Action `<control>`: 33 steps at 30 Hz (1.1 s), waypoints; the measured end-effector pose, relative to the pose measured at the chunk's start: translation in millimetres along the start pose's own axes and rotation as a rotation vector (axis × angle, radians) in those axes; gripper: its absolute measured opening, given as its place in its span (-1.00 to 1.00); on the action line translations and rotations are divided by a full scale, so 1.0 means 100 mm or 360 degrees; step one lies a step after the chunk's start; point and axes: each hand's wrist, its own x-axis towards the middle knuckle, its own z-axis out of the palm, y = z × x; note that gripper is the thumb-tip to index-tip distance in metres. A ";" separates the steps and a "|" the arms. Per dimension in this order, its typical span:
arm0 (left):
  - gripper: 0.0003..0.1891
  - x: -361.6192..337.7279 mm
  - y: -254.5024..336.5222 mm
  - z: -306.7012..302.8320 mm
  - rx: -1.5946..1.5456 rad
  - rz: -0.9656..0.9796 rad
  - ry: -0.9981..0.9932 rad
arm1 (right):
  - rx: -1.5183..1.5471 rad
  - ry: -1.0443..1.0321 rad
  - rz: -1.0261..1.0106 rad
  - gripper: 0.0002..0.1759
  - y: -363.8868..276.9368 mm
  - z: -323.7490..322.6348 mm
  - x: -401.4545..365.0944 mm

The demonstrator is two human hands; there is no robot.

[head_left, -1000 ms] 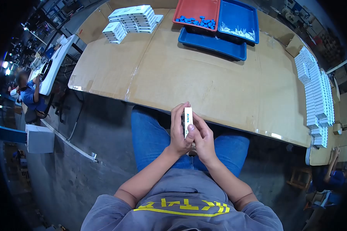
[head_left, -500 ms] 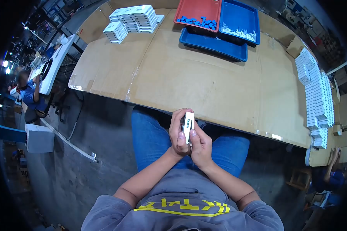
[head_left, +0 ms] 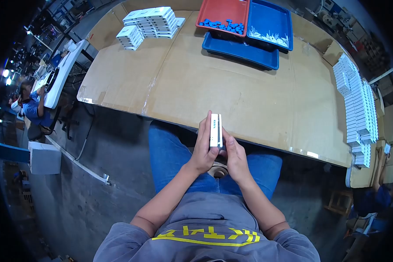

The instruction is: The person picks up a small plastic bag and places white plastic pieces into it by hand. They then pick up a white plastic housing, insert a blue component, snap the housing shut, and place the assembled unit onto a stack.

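Observation:
A small white box-shaped piece [head_left: 215, 130] with dark print and a dark lengthwise gap stands between my two hands, just off the table's front edge and above my lap. My left hand [head_left: 201, 150] presses on its left side, fingers extended along it and thumb near the lower end. On the right side, my right hand [head_left: 236, 159] touches it with the fingers partly hidden behind the piece. Below the piece, a round brownish object [head_left: 218, 170] shows between my wrists.
Stacked white pieces [head_left: 150, 22] sit at the table's back left. A red tray [head_left: 225, 11] holds blue parts, a blue tray [head_left: 273, 17] holds white parts, and another blue tray [head_left: 240, 50] is in front. More white stacks [head_left: 358, 105] line the right. People work at both sides.
Both hands have moved slightly up and spread farther apart at the wrists. The white piece has risen and turned more upright, showing its dark gap. The round brownish object has come into view.

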 end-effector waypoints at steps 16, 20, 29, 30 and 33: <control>-0.22 -0.08 0.39 0.14 -0.1381 -0.1721 -0.0245 | -0.1321 -0.0075 -0.1330 -0.07 0.18 -0.49 0.15; -0.25 -0.13 0.40 0.18 -0.1355 -0.1655 -0.0226 | -0.1283 0.0009 -0.1521 -0.06 0.29 -0.46 0.13; -0.22 -0.16 0.50 0.10 -0.1431 -0.1645 -0.0280 | -0.1075 0.0001 -0.1521 -0.09 0.28 -0.38 0.07; -0.20 -0.15 0.54 0.09 -0.1454 -0.1646 -0.0287 | -0.0918 0.0092 -0.1377 -0.08 0.28 -0.36 0.05; -0.12 -0.29 0.28 0.14 -0.1282 -0.1249 -0.0547 | -0.0434 0.0327 -0.0929 -0.09 0.38 -0.30 0.00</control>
